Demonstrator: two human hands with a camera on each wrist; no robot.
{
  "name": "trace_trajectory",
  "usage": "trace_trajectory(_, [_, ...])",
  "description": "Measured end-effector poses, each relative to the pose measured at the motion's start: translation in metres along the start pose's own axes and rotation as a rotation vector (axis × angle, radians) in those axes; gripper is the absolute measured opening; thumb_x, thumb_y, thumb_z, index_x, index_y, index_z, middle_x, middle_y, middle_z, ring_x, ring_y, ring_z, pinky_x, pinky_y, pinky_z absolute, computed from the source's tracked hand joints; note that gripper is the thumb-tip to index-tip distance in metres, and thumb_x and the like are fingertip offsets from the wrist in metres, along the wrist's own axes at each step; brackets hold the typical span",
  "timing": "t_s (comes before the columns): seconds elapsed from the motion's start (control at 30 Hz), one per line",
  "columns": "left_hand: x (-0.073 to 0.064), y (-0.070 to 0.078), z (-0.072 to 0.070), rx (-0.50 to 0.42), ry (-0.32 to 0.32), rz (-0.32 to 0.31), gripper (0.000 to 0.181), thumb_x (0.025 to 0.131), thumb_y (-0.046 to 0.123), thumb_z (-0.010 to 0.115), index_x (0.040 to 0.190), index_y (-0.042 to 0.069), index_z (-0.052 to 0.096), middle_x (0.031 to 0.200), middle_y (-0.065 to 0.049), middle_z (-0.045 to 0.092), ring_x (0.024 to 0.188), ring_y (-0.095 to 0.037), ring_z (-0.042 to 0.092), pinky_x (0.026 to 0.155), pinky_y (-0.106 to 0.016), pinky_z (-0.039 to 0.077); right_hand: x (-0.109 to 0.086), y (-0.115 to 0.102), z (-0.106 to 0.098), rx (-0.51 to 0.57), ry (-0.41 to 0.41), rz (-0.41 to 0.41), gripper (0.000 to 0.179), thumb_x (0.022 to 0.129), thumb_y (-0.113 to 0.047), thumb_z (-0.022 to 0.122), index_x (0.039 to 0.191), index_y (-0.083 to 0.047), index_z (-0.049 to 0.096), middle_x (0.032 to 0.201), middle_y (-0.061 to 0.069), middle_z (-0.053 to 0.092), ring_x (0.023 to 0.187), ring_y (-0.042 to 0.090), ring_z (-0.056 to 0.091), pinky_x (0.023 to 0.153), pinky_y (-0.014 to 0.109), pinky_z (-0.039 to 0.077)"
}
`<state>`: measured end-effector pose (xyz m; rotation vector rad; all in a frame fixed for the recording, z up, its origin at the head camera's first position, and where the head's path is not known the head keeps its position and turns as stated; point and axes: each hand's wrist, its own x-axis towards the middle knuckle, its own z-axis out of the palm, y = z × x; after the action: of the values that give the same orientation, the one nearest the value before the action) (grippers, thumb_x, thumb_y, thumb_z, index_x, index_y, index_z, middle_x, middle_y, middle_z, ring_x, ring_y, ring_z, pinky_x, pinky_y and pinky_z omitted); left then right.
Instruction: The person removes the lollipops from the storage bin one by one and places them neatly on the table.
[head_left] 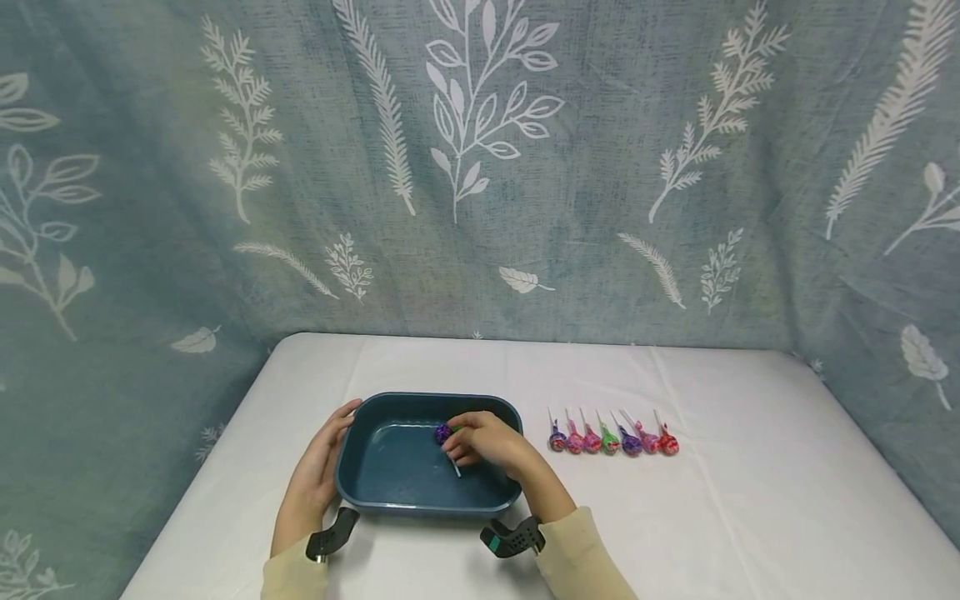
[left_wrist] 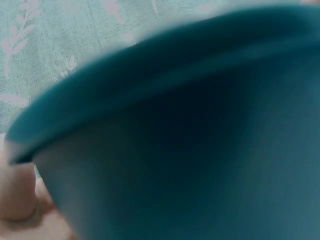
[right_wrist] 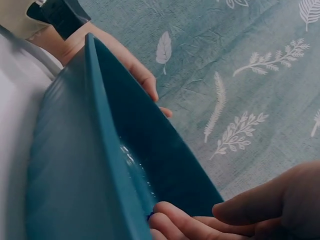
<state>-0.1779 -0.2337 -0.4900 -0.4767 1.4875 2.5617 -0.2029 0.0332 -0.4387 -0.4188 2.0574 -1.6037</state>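
Observation:
A dark teal rectangular tub [head_left: 397, 506] stands on the white table. My left hand [head_left: 315, 471] rests along its left outer wall, fingers stretched toward the far corner. In the right wrist view those left fingers [right_wrist: 145, 80] lie against the outside of the tub. My right hand [head_left: 483, 440] reaches over the tub's right side, fingers bent around a purple-wrapped lollipop [head_left: 443, 434] above the tub floor. Its white stick [head_left: 455, 468] slants out below the fingers, and a bit of green shows beside the wrapper. Part of the lollipop is hidden by the fingers.
Right of the tub, several lollipops [head_left: 611, 442] lie in a row, sticks pointing away, in purple, pink, green and red wrappers. A grey-green leaf-patterned cloth [head_left: 585, 208] hangs behind the table [head_left: 750, 500].

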Motion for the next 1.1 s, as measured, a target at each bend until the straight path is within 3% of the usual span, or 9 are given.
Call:
trace_trajectory(0.27, [0.009,-0.005,-0.005,-0.015,0.013,-0.002,0.045,0.099,0.02,0.049,0.143,0.02,0.041,0.132,-0.001,0.052,0.118,-0.017,0.052,0.095,-0.032,0.045,0.009,0.002,0.005,-0.046,-0.014,0.044,0.038,0.099,-0.001,0.041,0.133,0.016,0.044,0.085,0.019,0.068,0.074,0.024,0.066,0.07,0.037,0.056])
trace_trajectory(0.57, [-0.001,-0.001,0.001,-0.014,-0.014,0.021,0.048,0.098,0.019,0.051,0.144,0.017,0.039,0.125,0.002,0.058,0.117,-0.015,0.053,0.095,-0.03,0.045,0.008,0.001,0.01,-0.172,-0.119,-0.016,0.025,0.098,-0.003,0.049,0.113,0.006,0.066,0.069,0.009,0.061,0.056,0.014,0.054,0.058,0.031,0.053])
trace_trajectory(0.83, [-0.007,0.002,0.005,0.002,-0.027,0.033,0.049,0.099,0.018,0.05,0.145,0.015,0.037,0.124,0.003,0.059,0.117,-0.015,0.054,0.095,-0.03,0.045,0.006,0.004,0.009,-0.137,-0.048,-0.01,0.022,0.098,-0.006,0.052,0.111,0.004,0.067,0.079,0.014,0.067,0.065,0.017,0.059,0.064,0.035,0.055])
trace_trajectory(1.1, [0.003,-0.003,-0.003,-0.012,-0.02,0.026,0.045,0.1,0.019,0.049,0.144,0.017,0.039,0.123,0.003,0.059,0.113,-0.014,0.055,0.093,-0.029,0.046,0.009,0.007,0.011,-0.141,-0.011,-0.002,0.022,0.098,-0.005,0.051,0.109,0.005,0.067,0.081,0.014,0.068,0.068,0.019,0.061,0.065,0.036,0.055])
